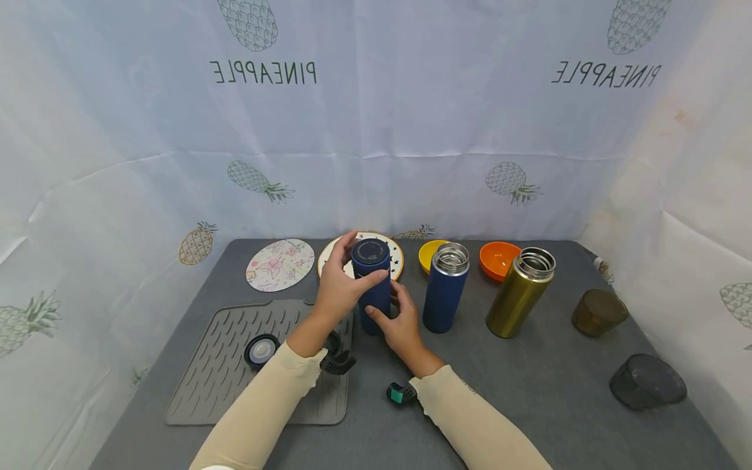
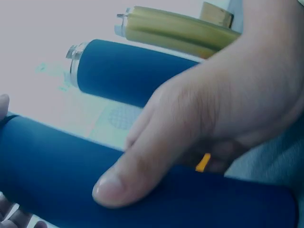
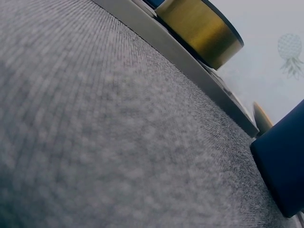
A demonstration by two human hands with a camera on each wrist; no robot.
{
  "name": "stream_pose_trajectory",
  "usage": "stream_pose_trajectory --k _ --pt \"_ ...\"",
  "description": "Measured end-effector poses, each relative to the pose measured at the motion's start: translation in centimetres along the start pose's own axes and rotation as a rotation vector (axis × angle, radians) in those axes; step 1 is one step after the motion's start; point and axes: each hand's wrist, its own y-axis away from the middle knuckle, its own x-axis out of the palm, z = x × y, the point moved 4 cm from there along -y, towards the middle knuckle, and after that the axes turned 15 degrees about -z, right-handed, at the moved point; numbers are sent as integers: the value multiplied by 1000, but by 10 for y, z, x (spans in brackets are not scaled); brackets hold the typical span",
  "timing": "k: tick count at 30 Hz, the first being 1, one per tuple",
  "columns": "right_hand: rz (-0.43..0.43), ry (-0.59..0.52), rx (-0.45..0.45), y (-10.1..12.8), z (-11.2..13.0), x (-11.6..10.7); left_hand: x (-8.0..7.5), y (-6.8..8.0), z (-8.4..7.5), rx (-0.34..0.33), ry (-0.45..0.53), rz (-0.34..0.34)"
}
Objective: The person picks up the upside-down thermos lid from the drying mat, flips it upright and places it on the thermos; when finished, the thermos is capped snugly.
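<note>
Three flasks were counted: two navy blue (image 1: pixel 372 281) (image 1: pixel 444 287) and one gold (image 1: pixel 519 292). Two small bowls, yellow (image 1: pixel 429 254) and orange (image 1: pixel 497 258), two round coasters (image 1: pixel 280 264) (image 1: pixel 395 256), two dark cups (image 1: pixel 598 312) (image 1: pixel 646 381), one grey drying mat (image 1: pixel 229 365) and two lids (image 1: pixel 261 351) (image 1: pixel 337 356) were seen.

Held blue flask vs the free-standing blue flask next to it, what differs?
The held blue flask is gripped by the left hand and right hand; the free-standing blue flask is untouched. The held one shows a dark closed top; the free one shows an open steel mouth. Both are upright, navy and similar in shape.
</note>
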Motion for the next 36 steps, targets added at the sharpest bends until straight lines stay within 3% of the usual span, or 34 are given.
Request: stream_pose_trajectory --k 8,14,20,31,36 --pt "0 -5 4 1 2 0 -18 4 -2 31 -22 -37" --pt "3 -6 32 3 0 1 -24 9 2 83 7 -26" --pt "-12 -7 17 2 0 0 -16 12 0 26 3 28" --pt "-1 10 17 2 0 -2 10 7 -5 -104 70 63" --pt "5 7 17 1 0 0 1 8 -28 -79 -15 24"
